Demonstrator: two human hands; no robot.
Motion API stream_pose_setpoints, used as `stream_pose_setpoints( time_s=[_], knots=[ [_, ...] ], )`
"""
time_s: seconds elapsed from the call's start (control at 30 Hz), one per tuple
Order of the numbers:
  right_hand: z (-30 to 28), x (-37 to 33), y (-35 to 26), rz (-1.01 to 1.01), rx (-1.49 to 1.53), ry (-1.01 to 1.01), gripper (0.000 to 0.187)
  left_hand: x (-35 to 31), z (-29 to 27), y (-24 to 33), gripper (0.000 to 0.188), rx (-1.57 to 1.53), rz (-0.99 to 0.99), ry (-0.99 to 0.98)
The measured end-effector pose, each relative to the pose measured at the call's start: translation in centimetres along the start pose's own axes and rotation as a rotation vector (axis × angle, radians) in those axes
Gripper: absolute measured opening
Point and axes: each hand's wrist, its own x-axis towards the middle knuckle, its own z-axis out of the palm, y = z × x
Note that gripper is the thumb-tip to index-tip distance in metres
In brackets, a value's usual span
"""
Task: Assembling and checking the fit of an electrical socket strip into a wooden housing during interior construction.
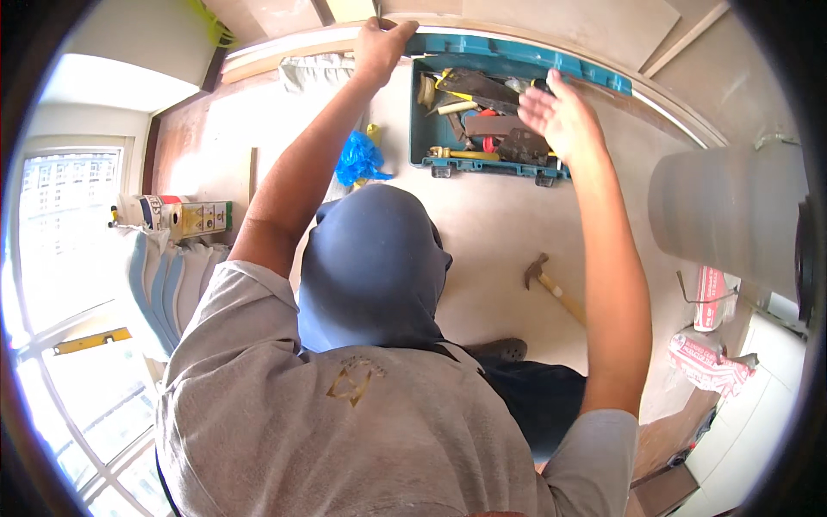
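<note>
At the top of the head view, my left hand (382, 53) is closed at the edge of a long pale strip (293, 45), just left of the toolbox lid. A small dark gap shows between thumb and fingers; what they grip, I cannot make out. My right hand (562, 116) is open, fingers spread, over the right part of a teal toolbox (417, 129) and partly hiding it. The box's lid (491, 47) is tipped back. Inside lie a wrench with a yellow handle (465, 154), dark flat blades (487, 126) and several other jumbled tools.
A claw hammer (551, 284) lies on the pale floor, near my right forearm. Left of the toolbox is a crumpled blue plastic bag (360, 158). A large grey bin (724, 215) stands right, near red-and-white packages (711, 362). Tins (202, 218) and a yellow level (90, 340) are left.
</note>
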Motion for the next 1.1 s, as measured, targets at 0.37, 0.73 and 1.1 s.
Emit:
stream_pose_setpoints(
  time_s=[0.37, 0.73, 1.1],
  knots=[
    [3.8, 10.3, -1.5, -0.073, 0.03, 0.256, 0.025, -2.2, -7.0, -2.9, 0.061, -1.262, -0.764, -0.651],
    [5.1, 10.2, -2.3, -0.095, -0.02, 0.26, 0.027, -10.1, 3.7, -14.4, 0.016, -0.781, -1.036, -0.573],
    [3.7, 9.4, -1.9, -0.113, 0.025, 0.263, 0.026, -7.0, 10.9, -17.1, 0.012, -0.034, -0.685, -0.46]
  ],
)
